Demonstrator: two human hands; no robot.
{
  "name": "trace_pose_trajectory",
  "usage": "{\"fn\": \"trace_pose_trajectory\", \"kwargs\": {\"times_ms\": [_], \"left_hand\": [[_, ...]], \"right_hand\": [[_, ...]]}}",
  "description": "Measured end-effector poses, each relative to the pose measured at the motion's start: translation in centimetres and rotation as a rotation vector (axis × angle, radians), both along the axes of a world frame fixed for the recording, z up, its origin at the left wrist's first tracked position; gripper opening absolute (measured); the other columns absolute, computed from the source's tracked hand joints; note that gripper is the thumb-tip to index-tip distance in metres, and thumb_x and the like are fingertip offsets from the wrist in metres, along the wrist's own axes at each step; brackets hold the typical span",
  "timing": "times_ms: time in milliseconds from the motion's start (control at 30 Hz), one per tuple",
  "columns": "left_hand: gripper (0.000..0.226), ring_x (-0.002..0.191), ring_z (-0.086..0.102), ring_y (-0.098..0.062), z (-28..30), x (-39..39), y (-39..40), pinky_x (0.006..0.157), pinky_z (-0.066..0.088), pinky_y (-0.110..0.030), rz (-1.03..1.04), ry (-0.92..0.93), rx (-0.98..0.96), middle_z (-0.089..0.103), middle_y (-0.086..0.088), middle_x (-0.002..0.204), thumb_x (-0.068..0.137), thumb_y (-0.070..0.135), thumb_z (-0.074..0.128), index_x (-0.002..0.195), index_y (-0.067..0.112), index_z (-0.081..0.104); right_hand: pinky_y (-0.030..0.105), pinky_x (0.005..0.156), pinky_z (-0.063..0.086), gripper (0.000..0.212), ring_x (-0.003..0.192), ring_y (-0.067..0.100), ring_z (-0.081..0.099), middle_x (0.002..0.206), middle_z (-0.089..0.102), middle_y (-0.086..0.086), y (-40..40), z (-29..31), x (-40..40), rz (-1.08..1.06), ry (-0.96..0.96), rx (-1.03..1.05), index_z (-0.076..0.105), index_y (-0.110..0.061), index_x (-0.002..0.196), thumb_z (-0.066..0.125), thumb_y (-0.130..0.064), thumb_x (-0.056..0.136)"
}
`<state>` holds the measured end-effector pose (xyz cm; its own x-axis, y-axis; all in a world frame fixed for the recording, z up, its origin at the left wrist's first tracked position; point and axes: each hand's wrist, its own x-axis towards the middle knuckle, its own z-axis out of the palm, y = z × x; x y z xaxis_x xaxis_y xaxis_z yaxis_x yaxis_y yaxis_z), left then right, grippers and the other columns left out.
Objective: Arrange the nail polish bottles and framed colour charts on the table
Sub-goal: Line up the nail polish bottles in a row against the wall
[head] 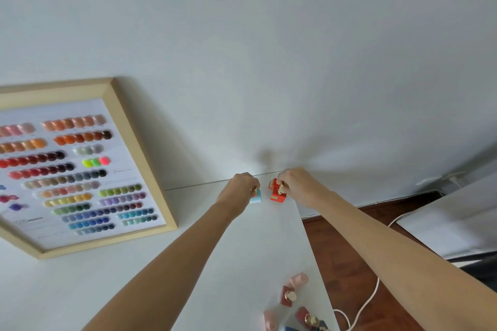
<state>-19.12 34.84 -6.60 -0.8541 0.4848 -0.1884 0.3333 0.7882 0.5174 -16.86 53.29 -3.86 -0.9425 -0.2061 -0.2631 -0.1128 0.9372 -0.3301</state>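
- Fingers [254, 187] of the left hand [239, 191] are pinched shut around the gold cap of a small pale-blue square nail polish bottle [256, 197]; the bottle's base looks to be at or just above the white worktop [242, 263] — contact cannot be told from this angle.
- Right hand [298, 187] has its fingers closed on the gold cap of a red square nail polish bottle [277, 195]; a second red block shows just behind it, touching or nearly so, but whether that is another bottle is unclear.
- Both bottles sit at the far edge of the worktop, close to the white wall [269, 62], near each other with a narrow gap between.
- Judgement: the step in hand is setting these two in a row along the back edge. To do it well — lower each one straight down, faces square to the wall, keep the gap even, and let go only when the base is flat.
- Risk: the right corner of the worktop is close by; keep the red bottle clear of it.
- Large light-wood framed colour chart with rows of polish swatches [80, 169] leans at the left, well apart from the hands.
- More bottles — pink, dark red, blue, gold-capped [293, 301] — lie loose at the near right edge, not yet arranged.
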Motion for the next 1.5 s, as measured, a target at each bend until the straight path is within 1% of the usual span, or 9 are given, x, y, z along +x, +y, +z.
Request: {"fn": "trace_pose_trajectory", "kwargs": {"times_ms": [333,567,700,800,867,1000,1167,1267,1500], "left_hand": [[0.021,0.092,0.062,-0.032,-1.5,-2.7,1.6,0.083,0.052,-0.039,0.013,0.032,-0.016,0.062,-0.01,0.108,0.089,0.001,0.054,0.104,0.007,0.066],[0.034,0.091,0.06,-0.032,-2.2,-2.0,2.1,0.079,0.052,-0.044,0.112,0.069,0.107,0.058,-0.009,0.109,0.088,-0.001,0.057,0.118,0.011,0.048],[0.049,0.097,0.06,-0.029,-2.8,-1.1,2.0,0.077,0.051,-0.036,0.207,0.099,0.148,0.052,-0.006,0.119,0.082,0.008,0.07,0.122,0.012,0.042],[0.054,0.102,0.062,-0.028,-3.6,-0.5,1.8,0.08,0.053,-0.041,0.333,0.056,0.194,0.049,-0.005,0.124,0.081,0.009,0.072,0.124,0.013,0.039],[0.056,0.104,0.062,-0.028,-4.1,-0.3,1.8,0.084,0.053,-0.041,0.418,0.007,0.2,0.05,-0.007,0.127,0.081,0.01,0.072,0.127,0.012,0.039],[0.053,0.103,0.063,-0.025,-5.1,-0.7,2.2,0.09,0.052,-0.037,0.539,-0.134,0.244,0.061,-0.01,0.122,0.081,0.009,0.072,0.128,0.009,0.047],[0.033,0.098,0.067,-0.024,-6.0,-1.0,3.2,0.087,0.054,-0.033,0.604,-0.197,0.295,0.07,-0.01,0.109,0.082,0.005,0.069,0.114,0.006,0.061],[0.027,0.097,0.067,-0.024,-6.3,-1.3,3.8,0.086,0.053,-0.032,0.619,-0.194,0.317,0.071,-0.009,0.105,0.082,0.003,0.067,0.109,0.006,0.065],[0.02,0.096,0.066,-0.025,-7.0,-1.6,4.5,0.086,0.055,-0.039,0.607,-0.183,0.31,0.073,-0.009,0.099,0.083,0.003,0.066,0.102,0.007,0.068]], "right_hand": [[0.044,0.084,0.049,0.018,0.095,0.033,0.06,0.103,0.064,0.016,0.6,-1.2,-3.5,0.081,0.036,0.054,0.065,0.004,0.095,0.049,-0.001,0.087],[0.036,0.085,0.049,0.024,0.095,0.029,0.061,0.111,0.058,0.01,0.6,-2.3,-3.5,0.039,0.166,-0.142,0.064,-0.001,0.104,0.053,0.007,0.085],[0.036,0.09,0.051,0.04,0.104,0.024,0.06,0.122,0.055,0.005,0.9,-3.8,-2.5,-0.059,0.263,-0.271,0.056,-0.012,0.117,0.062,0.006,0.081],[0.032,0.092,0.052,0.062,0.109,0.016,0.057,0.126,0.052,0.003,0.9,-5.3,-1.3,-0.18,0.309,-0.351,0.041,-0.021,0.131,0.067,0.002,0.08],[0.031,0.094,0.05,0.068,0.112,0.016,0.054,0.13,0.05,0.004,0.6,-6.2,-0.8,-0.294,0.331,-0.373,0.036,-0.019,0.136,0.069,0.001,0.08],[0.03,0.088,0.052,0.054,0.102,0.023,0.059,0.118,0.059,0.012,-0.3,-7.4,-0.9,-0.471,0.276,-0.425,0.047,-0.007,0.129,0.068,0.002,0.081],[0.015,0.076,0.043,0.027,0.086,0.024,0.068,0.096,0.074,0.009,-1.3,-7.8,-1.9,-0.532,0.221,-0.444,0.067,-0.007,0.108,0.064,-0.001,0.083],[0.019,0.069,0.039,0.017,0.079,0.025,0.065,0.087,0.074,0.01,-1.5,-8.2,-2.3,-0.538,0.217,-0.423,0.071,-0.007,0.097,0.06,-0.001,0.085],[0.024,0.065,0.039,0.014,0.071,0.026,0.061,0.081,0.073,0.013,-1.4,-8.6,-2.4,-0.568,0.203,-0.395,0.07,-0.003,0.085,0.057,0.003,0.084]]}}
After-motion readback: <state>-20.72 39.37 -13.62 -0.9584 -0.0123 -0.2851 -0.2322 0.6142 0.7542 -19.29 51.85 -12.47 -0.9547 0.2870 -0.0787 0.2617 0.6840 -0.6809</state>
